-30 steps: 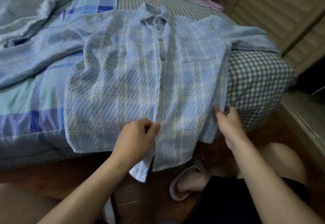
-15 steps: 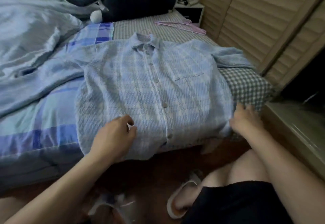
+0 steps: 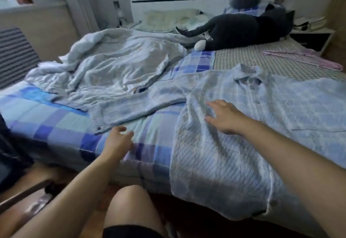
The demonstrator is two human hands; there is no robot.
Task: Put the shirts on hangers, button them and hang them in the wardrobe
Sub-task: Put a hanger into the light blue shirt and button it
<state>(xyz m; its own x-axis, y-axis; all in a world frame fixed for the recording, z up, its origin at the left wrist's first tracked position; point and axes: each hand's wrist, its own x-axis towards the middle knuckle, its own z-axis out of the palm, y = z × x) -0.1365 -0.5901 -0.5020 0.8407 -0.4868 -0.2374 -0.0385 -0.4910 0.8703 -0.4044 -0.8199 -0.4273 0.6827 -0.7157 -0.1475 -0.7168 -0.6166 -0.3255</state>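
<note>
Lying flat on the bed [image 3: 56, 110], the shirt [image 3: 234, 135] has its front facing up and its collar [image 3: 247, 73] pointing away from the person. It is spread out like this so the buttons [image 3: 258, 102] are easy to reach, and a pink hook peeks out at the collar, so a hanger is probably inside already. The bottom of the shirt hangs over the edge of the bed. One long sleeve [image 3: 131, 105] stretches out to the left across the checked sheet.

The right hand [image 3: 222, 116] is over the left part of the shirt with its fingers spread apart and gripping nothing. It may be flat on the cloth, maybe to smooth it, but it is too blurry to be sure it touches. The left hand [image 3: 118, 140] is near the end of the sleeve, just above the sheet, fingers loosely bent and empty. It looks like it is reaching for the sleeve, maybe to tidy it.

More hangers [image 3: 307, 58] lie far back on the right, ready for other shirts. A rumpled blanket [image 3: 116, 60] sits behind the sleeve, and a dark cat [image 3: 243, 30] lies near the headboard. The wardrobe cannot be seen here.
</note>
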